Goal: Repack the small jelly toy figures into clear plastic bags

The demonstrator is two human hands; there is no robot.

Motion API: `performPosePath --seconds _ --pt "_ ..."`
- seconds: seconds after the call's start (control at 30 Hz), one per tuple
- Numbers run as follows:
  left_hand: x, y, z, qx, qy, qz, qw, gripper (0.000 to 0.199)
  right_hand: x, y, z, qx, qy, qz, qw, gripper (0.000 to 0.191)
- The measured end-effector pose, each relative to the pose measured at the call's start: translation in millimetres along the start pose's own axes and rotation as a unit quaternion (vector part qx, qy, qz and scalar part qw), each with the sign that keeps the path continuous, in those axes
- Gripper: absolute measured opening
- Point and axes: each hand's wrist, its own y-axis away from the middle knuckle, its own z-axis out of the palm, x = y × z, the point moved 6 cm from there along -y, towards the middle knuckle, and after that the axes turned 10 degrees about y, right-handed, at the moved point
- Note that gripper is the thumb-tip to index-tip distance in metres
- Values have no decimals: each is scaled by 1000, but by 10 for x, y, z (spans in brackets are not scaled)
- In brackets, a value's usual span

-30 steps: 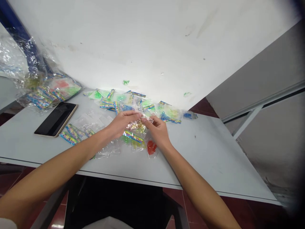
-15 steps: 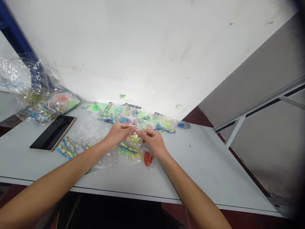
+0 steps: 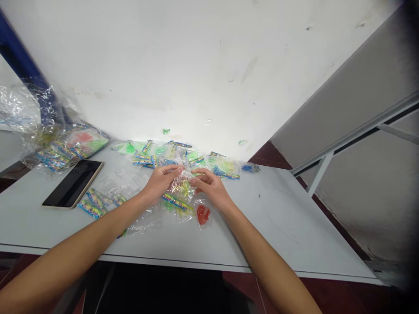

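While left hand [image 3: 159, 182] pinches clear packet [image 3: 176, 185] (yellow bits [image 3: 185, 189] inside), right hand [image 3: 213, 188], grip parted, touches its edge.

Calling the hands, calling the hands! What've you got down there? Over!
Left hand pinching clear packet, yellow showing inside. Right hand at its edge, grip unclear. Red-piece packet close by.

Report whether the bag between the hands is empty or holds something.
Apparently not empty: yellow shows through the clear bag between the left hand and right hand.
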Motion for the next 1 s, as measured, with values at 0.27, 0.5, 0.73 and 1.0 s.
performPosePath --seconds 0.27,0.5,0.73,1.0 --pt "-19 -25 -50 21 43 -39 998 38 -79 16 -44 3 29 -42 999 16" --pt "134 17 -128 73 38 -4 997 34 61 -53 -244 77 47 11 996 14" --pt "576 2 -378 164 39 101 981 25 252 -116 -817 259 112 53 958 70" --pt "625 847 -827 167 -414 103 889 28 130 -77 -841 293 196 -26 935 49"
